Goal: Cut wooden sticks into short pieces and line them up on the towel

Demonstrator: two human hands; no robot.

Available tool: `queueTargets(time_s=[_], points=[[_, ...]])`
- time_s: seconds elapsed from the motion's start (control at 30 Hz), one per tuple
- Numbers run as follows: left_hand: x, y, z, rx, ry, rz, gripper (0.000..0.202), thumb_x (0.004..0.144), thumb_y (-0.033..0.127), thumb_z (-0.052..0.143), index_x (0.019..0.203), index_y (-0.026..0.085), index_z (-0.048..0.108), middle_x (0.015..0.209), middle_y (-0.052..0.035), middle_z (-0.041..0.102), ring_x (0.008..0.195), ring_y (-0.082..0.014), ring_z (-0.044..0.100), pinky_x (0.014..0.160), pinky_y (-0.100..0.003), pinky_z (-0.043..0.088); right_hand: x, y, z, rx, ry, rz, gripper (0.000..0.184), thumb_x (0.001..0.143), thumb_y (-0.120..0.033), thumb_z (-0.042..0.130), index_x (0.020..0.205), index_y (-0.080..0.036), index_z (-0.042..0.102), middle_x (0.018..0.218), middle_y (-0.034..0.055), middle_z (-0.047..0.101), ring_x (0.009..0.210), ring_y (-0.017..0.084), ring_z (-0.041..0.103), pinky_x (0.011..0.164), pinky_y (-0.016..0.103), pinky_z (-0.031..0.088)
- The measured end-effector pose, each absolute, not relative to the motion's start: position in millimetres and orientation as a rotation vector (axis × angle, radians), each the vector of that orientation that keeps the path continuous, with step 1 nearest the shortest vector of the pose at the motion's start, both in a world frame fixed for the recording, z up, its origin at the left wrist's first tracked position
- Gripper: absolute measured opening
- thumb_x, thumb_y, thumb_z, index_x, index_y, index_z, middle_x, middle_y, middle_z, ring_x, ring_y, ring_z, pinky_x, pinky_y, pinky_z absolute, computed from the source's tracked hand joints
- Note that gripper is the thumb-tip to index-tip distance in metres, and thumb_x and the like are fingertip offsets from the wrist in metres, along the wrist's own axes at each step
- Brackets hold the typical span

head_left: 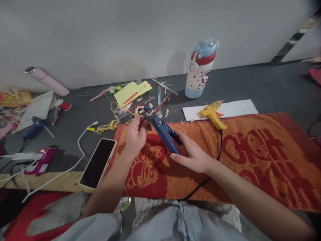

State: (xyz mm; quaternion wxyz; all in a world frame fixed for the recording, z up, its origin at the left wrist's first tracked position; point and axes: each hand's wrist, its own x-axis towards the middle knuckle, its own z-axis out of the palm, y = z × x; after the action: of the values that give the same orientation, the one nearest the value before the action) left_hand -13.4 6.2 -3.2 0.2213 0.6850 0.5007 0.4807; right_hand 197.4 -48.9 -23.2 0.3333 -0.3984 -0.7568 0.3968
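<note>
My right hand (192, 153) is wrapped round the handles of blue pliers (164, 133), which point up and to the left above the towel. At the jaw end, my left hand (137, 131) is closed with its fingertips pinched together. What those fingertips hold is hidden or too small to make out. Short pale stick pieces (167, 113) lie scattered on the dark table just beyond the jaws. Beneath both hands spreads an orange and red towel (200, 180).
A yellow glue gun (213, 114) rests across a white board (238, 107). Behind stands a bottle (197, 77). Yellow paper (130, 93) and yellow cord (109, 127) lie at the back. Left are a phone (98, 163), white cable (79, 142), purple power strip (40, 162) and pink flask (48, 80).
</note>
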Motion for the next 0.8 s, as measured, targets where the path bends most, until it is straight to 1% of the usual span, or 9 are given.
queueTargets(time_s=[0.1,0.2,0.33,0.43,0.53,0.6,0.67,0.8], points=[[-12.7,7.1,-0.8,1.9,1.358,1.367,0.016,0.089,0.027,0.048,0.077,0.019,0.055,0.061,0.0024,0.057,0.051,-0.0078,0.052,0.05,-0.02,0.043,197.4,-48.7,-22.1,-1.039,-1.989,1.027,0.066,0.084,-0.05,0.055,0.134,-0.011,0.037,0.13,0.0225,0.054,0.116,0.034,0.055,0.097,0.05,0.044],[-12.3,7.2,-0.4,1.903,1.34,1.41,0.008,0.085,0.019,0.051,0.08,0.019,0.057,0.064,0.0024,0.06,0.057,-0.0082,0.057,0.055,-0.019,0.046,197.0,-48.5,-20.4,-1.05,-1.996,1.039,0.062,0.085,-0.05,0.053,0.131,-0.011,0.04,0.127,0.0219,0.057,0.114,0.033,0.057,0.095,0.048,0.046],[-13.7,7.7,-2.6,1.932,1.413,1.433,0.006,0.08,0.014,0.054,0.076,0.018,0.057,0.066,0.0025,0.062,0.061,-0.009,0.059,0.058,-0.019,0.047,196.8,-48.6,-19.0,-1.059,-1.998,1.071,0.06,0.087,-0.049,0.05,0.131,-0.009,0.04,0.127,0.0231,0.057,0.114,0.034,0.057,0.095,0.049,0.046],[-14.3,8.2,-2.8,2.004,1.514,1.459,0.006,0.076,0.013,0.058,0.073,0.018,0.057,0.065,0.0035,0.061,0.058,-0.0088,0.057,0.056,-0.019,0.045,197.0,-49.2,-19.9,-1.062,-1.984,1.1,0.057,0.088,-0.049,0.049,0.129,-0.01,0.042,0.125,0.0215,0.059,0.112,0.034,0.058,0.093,0.049,0.047],[-14.0,8.1,-1.1,2.059,1.558,1.487,0.004,0.076,0.017,0.061,0.073,0.018,0.059,0.065,0.0034,0.062,0.058,-0.0089,0.056,0.055,-0.02,0.045,197.3,-49.7,-21.4,-1.056,-1.963,1.116,0.054,0.089,-0.049,0.049,0.129,-0.013,0.044,0.125,0.0186,0.06,0.112,0.032,0.059,0.093,0.047,0.047],[-13.8,7.9,0.0,2.095,1.56,1.507,0.003,0.077,0.018,0.061,0.074,0.018,0.06,0.067,0.0026,0.063,0.06,-0.0091,0.057,0.056,-0.02,0.045,197.4,-49.8,-22.3,-1.055,-1.95,1.127,0.054,0.089,-0.05,0.049,0.129,-0.014,0.044,0.125,0.0183,0.06,0.111,0.031,0.059,0.094,0.047,0.047],[-14.1,7.9,0.5,2.132,1.562,1.509,0.003,0.076,0.017,0.061,0.074,0.018,0.062,0.069,0.0016,0.064,0.062,-0.0094,0.058,0.057,-0.02,0.045,197.3,-49.6,-23.2,-1.06,-1.938,1.139,0.056,0.089,-0.05,0.048,0.131,-0.013,0.043,0.125,0.0188,0.06,0.112,0.032,0.059,0.095,0.048,0.047],[-15.4,8.5,0.8,2.204,1.565,1.496,0.008,0.075,0.012,0.058,0.074,0.018,0.063,0.071,0.0003,0.066,0.065,-0.0102,0.059,0.059,-0.021,0.046,197.3,-49.3,-25.6,-1.074,-1.922,1.146,0.058,0.09,-0.049,0.049,0.136,-0.015,0.041,0.129,0.0184,0.058,0.116,0.032,0.057,0.098,0.05,0.045]])
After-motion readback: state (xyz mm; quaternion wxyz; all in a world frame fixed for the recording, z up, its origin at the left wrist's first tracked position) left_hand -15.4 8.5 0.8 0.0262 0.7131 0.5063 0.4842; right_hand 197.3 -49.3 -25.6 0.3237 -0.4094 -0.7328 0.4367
